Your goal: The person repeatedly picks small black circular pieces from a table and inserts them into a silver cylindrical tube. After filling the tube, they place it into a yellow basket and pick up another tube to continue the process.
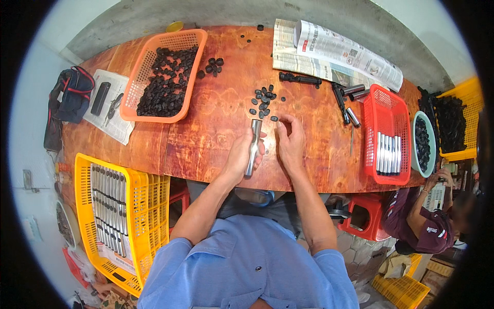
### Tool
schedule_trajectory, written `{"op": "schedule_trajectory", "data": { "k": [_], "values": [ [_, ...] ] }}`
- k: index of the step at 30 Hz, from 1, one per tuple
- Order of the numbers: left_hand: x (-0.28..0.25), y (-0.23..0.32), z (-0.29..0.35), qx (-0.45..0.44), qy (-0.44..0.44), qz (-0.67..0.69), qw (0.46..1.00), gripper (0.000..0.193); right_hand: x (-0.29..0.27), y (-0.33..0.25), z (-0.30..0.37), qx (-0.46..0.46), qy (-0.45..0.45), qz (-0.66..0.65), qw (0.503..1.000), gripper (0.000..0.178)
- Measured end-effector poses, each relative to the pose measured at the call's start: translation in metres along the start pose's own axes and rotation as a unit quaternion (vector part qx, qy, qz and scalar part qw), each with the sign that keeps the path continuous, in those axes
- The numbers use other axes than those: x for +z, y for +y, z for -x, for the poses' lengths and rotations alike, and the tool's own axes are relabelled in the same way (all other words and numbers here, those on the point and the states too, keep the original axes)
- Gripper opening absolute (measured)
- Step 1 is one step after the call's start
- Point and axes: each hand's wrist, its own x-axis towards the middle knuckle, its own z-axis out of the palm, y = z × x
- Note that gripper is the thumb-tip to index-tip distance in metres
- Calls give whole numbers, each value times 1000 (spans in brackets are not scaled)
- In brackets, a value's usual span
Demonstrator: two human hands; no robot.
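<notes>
A shiny metal tube (253,149) lies upright along the palm of my left hand (241,154), whose fingers are closed around it. Its far end points toward a loose cluster of small black caps (264,98) on the wooden table. To the right of the tube, my right hand (292,141) is curled, with thumb and forefinger close together. One black cap (274,118) sits right at those fingertips, seemingly pinched by them. The rest of the right hand's fingers are bent and partly hidden.
An orange basket (129,87) of black caps stands far left. Nearer, a yellow crate (149,216) holds rows of tubes. At right are a red basket (371,139) with metal tubes, a pale bowl (416,154) and newspaper (355,59). A person (419,216) works at the right.
</notes>
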Motion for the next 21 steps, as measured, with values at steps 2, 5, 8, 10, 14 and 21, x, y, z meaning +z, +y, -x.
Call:
{"op": "schedule_trajectory", "data": {
  "k": [2,5,8,10,14,21],
  "values": [
    [-3,-1,-2,5,-53,69,996,53,0,-5,1,13,4,-31,999,24],
    [1,-3,-1,28,-17,65,997,45,-5,-19,11,37,-3,-83,996,24],
    [-5,-8,-2,59,-5,15,998,33,-5,-28,26,72,-50,-180,980,26],
    [-5,-10,-1,91,-8,9,996,37,-2,-40,33,107,-65,-242,962,26],
    [4,-5,8,130,12,-49,990,44,-4,-50,33,150,-82,-285,943,27],
    [1,-11,6,199,18,-126,972,46,-6,-33,28,155,-94,-313,932,26]
  ]
}}
